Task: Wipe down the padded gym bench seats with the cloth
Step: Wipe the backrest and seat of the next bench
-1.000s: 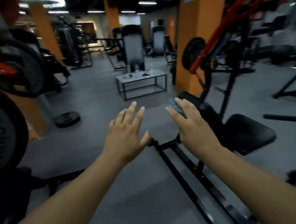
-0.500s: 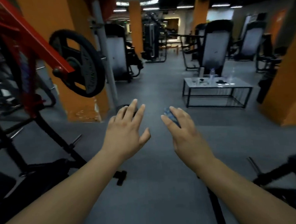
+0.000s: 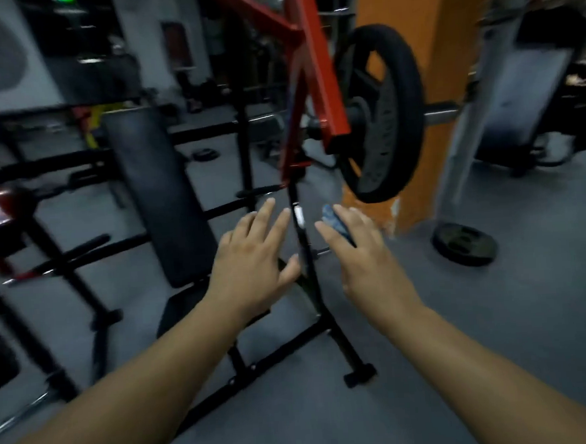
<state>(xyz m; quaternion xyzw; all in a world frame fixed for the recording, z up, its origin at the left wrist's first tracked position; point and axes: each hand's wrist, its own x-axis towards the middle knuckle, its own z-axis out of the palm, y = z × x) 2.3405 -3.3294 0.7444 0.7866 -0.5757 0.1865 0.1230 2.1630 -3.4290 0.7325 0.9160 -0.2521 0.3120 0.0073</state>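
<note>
A black padded incline bench stands ahead on the left, its long back pad (image 3: 159,192) sloping up and away and its small seat pad (image 3: 184,311) low in front, partly hidden by my left arm. My left hand (image 3: 256,255) hovers above the seat with fingers straight and spread, holding nothing. My right hand (image 3: 365,255) is stretched out to the right of the bench frame, holding a small folded blue cloth (image 3: 334,221) under its fingers. Both hands are in the air, touching no pad.
A red and black machine frame (image 3: 310,83) with a large black weight plate (image 3: 377,113) rises just beyond my hands. An orange pillar (image 3: 421,42) stands behind it. A loose plate (image 3: 464,244) lies on the grey floor at the right. More black frames crowd the left.
The view has swung left, away from the low table and open aisle, onto the incline bench and red frame. Both hands keep the same outstretched pose, the cloth still in the right.
</note>
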